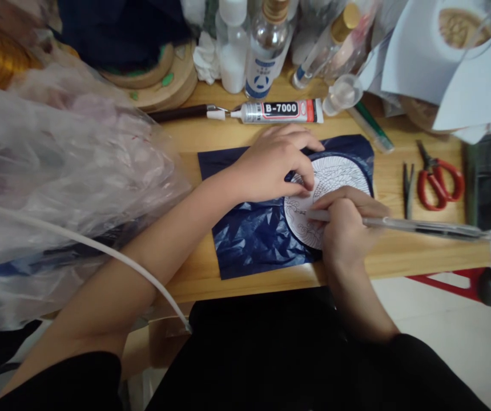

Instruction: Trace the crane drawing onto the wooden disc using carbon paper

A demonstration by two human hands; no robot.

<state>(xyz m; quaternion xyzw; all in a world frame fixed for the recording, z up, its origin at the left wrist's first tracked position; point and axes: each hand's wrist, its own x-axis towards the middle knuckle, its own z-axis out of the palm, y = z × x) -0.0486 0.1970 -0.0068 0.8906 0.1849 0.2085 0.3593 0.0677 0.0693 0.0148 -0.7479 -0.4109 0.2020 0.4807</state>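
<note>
On crinkled dark blue sheet material (254, 234) lies a round white paper (339, 165) printed with fine black line patterns, like scales and swirls. My right hand (348, 228) grips a long slim pen (425, 227) with a clear barrel, low over the paper's front part. Its tip end is on or just above the printed lines; I cannot tell which. My left hand (277, 162) rests on the paper's left side and the blue sheet, fingers apart and bent, thumb and forefinger close together on the paper. Part of the drawing is hidden under both hands.
Behind the sheet lie a B-7000 glue tube (282, 111) and a green pen (374, 127). Bottles (265, 51) stand at the back. Red-handled snips (440, 180) and tweezers (408, 191) lie right. Plastic bags (57, 160) and a white cable (100, 248) crowd the left.
</note>
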